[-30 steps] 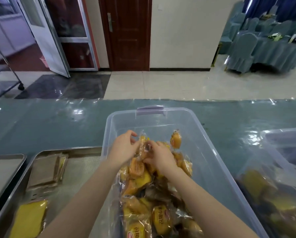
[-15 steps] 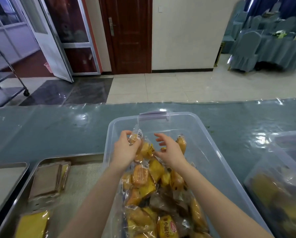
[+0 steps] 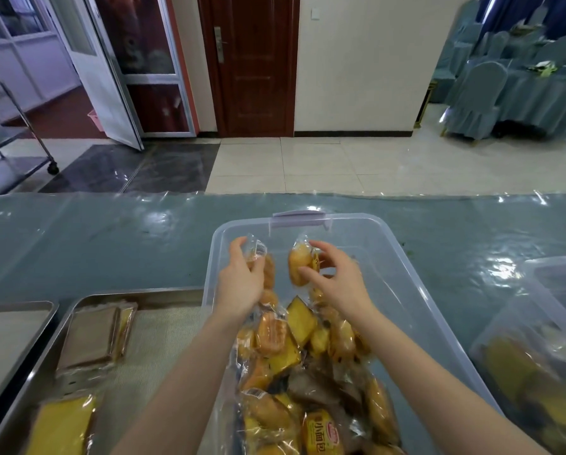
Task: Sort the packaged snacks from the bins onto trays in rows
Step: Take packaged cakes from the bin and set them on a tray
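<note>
A clear plastic bin (image 3: 403, 257) holds a heap of wrapped orange and yellow snack cakes (image 3: 294, 359). Over the bin's far half, my left hand (image 3: 242, 280) grips a clear-wrapped orange bun (image 3: 258, 254) by its wrapper. My right hand (image 3: 334, 277) holds a second wrapped orange bun (image 3: 299, 266) between thumb and fingers. The two buns hang apart, above the heap. Left of the bin lies a steel tray (image 3: 150, 297) with a brown wrapped cake (image 3: 91, 339) and a yellow wrapped cake (image 3: 61, 425) in a column.
A second steel tray (image 3: 16, 310) sits at the far left. Another clear bin (image 3: 537, 349) with yellow packs stands at the right. The table has a blue cloth under glossy plastic film (image 3: 111, 244). Beyond its far edge are tiled floor, doors and a metal cart.
Both hands rose out of the heap. The left hand lifted one wrapped bun, then the right hand took hold of a second one, and the two packs have come apart.
</note>
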